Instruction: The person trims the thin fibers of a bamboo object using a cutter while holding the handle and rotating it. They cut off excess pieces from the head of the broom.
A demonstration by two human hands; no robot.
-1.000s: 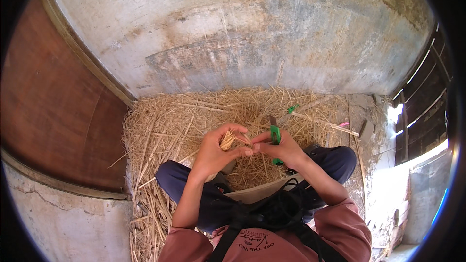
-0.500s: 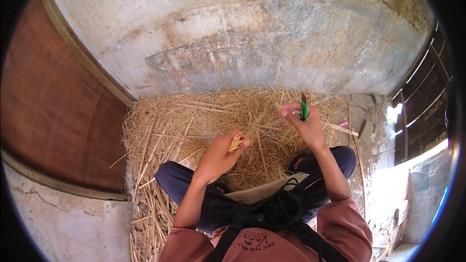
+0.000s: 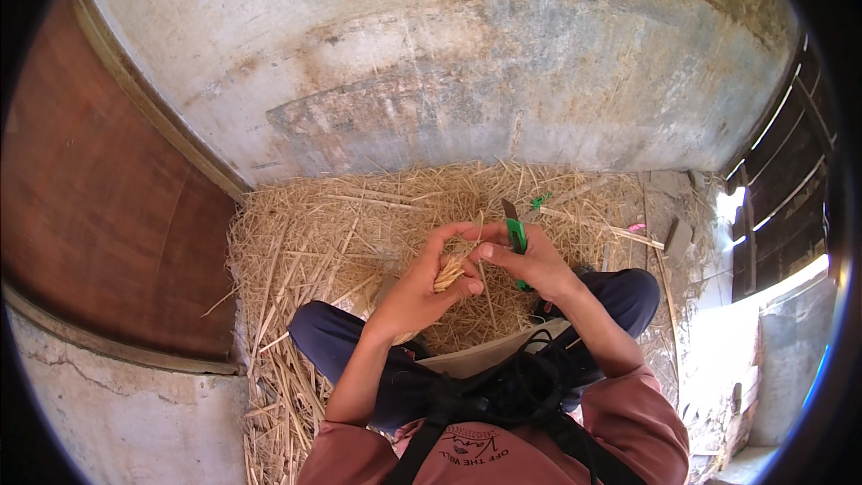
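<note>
My left hand (image 3: pixel 409 298) is closed round a small bundle of pale straw-like strips (image 3: pixel 449 273), whose ends show between thumb and fingers. Close beside it, my right hand (image 3: pixel 546 268) grips a green-handled utility knife (image 3: pixel 516 235), its dark blade out and pointing up and away from me. The thumb and fingertips of that same hand pinch at a thin strip (image 3: pixel 479 262) next to the bundle. Both hands' fingertips meet or nearly meet in front of my lap. Where the strip joins the bundle is hard to make out.
Loose straw (image 3: pixel 377 207) covers the ground, with longer stalks (image 3: pixel 278 395) at the left. A small green object (image 3: pixel 540 201) lies beyond my right hand. A stained wall (image 3: pixel 449 81) rises ahead, a brown panel (image 3: pixel 117 198) stands left, and dark slats (image 3: pixel 781 189) stand right.
My right hand has come left and nearer with the knife, from apart to beside my left hand. My left hand has shifted slightly right, still holding the bundle. The small green object has come into sight.
</note>
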